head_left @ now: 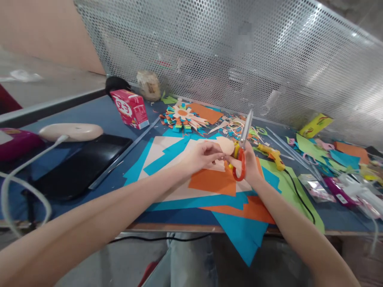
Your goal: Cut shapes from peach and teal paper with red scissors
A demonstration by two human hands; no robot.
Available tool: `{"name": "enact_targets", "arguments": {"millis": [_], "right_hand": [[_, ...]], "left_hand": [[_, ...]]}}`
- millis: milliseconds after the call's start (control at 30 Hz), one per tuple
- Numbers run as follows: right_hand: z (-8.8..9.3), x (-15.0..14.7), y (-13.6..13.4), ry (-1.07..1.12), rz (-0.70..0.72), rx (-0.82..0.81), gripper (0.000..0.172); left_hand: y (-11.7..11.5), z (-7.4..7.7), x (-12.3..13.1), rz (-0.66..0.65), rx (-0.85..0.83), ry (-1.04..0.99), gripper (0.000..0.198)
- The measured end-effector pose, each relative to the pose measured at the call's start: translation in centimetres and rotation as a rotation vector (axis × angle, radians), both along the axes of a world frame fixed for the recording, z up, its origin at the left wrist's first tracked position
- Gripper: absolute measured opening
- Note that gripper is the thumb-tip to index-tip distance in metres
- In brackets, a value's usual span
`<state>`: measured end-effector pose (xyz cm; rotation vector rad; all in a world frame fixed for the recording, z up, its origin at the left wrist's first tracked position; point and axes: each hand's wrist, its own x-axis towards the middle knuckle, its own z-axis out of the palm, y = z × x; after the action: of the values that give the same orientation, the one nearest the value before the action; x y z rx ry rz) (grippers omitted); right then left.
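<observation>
My left hand [200, 156] pinches a small rounded peach paper piece [226, 145] above the table. My right hand [247, 165] grips red-handled scissors [241, 153], with the blades pointing up and away beside the paper piece. Under both hands lie overlapping sheets of orange paper [213, 181], blue paper [167, 155] and peach paper [155, 148]. A finished layered paper flower [183, 117] rests further back on the table.
A yellow glue gun [271, 153] with a black cord lies to the right. A red carton [131, 108], a long metal ruler [124, 153], a black tablet [77, 167] and a lamp base [72, 131] are at left. Paper scraps [329, 153] crowd the right; a perforated metal screen [239, 56] stands behind.
</observation>
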<state>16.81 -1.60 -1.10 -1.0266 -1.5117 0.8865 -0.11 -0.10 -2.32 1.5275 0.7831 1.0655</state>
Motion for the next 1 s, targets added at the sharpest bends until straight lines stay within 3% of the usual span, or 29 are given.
{"name": "enact_targets", "arguments": {"millis": [200,433,567,800,1000], "right_hand": [[0.0,0.2,-1.7,-0.047,0.064,-0.049,0.045],[1.2,0.5,-3.2,-0.186,0.103,0.012,0.036],[1.4,0.8,-3.9,-0.413,0.017,-0.014,0.044],[1.1,1.0,-4.3,-0.386,-0.034,0.057,0.041],[1.3,1.0,-4.4,-0.444,0.012,-0.036,0.038]], "left_hand": [[-2.0,1.2,-0.2,-0.030,0.102,-0.030,0.017],[-1.3,3.1,-1.4,0.200,0.169,-0.391,0.024],[-1.1,3.8,-2.1,0.278,0.226,-0.516,0.025],[-1.4,4.6,-2.8,0.312,0.240,-0.580,0.027],[-1.9,4.3,-2.2,0.199,0.251,-0.476,0.030]]}}
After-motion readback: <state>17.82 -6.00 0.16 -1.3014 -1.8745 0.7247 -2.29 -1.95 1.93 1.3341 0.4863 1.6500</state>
